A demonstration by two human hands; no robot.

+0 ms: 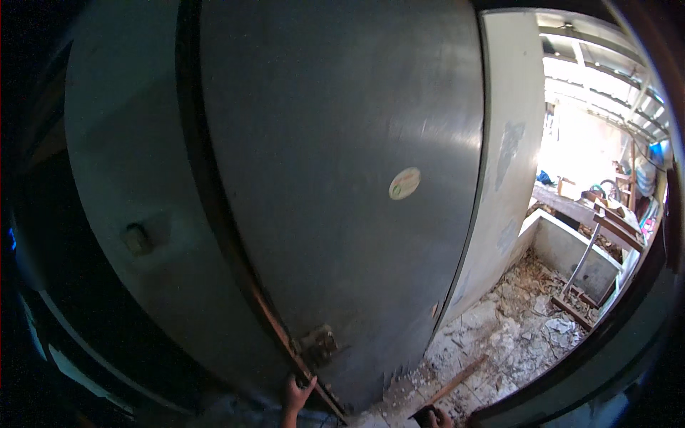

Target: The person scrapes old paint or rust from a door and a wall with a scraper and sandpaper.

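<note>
The left hand [296, 394] is bare, with no glove or ring, its forearm unsleeved; the right hand [437, 418] is likewise ungloved.

Left hand [296, 394] touching grey metal door [342, 178] edge, rubble-strewn floor [514, 335]

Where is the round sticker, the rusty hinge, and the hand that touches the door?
Round sticker [404, 183]: head view, on the middle of the sticker on the grey door.
Rusty hinge [318, 346]: head view, on the hinge plate near the door's bottom.
Left hand [296, 394]: head view, on the back of the hand.
</note>
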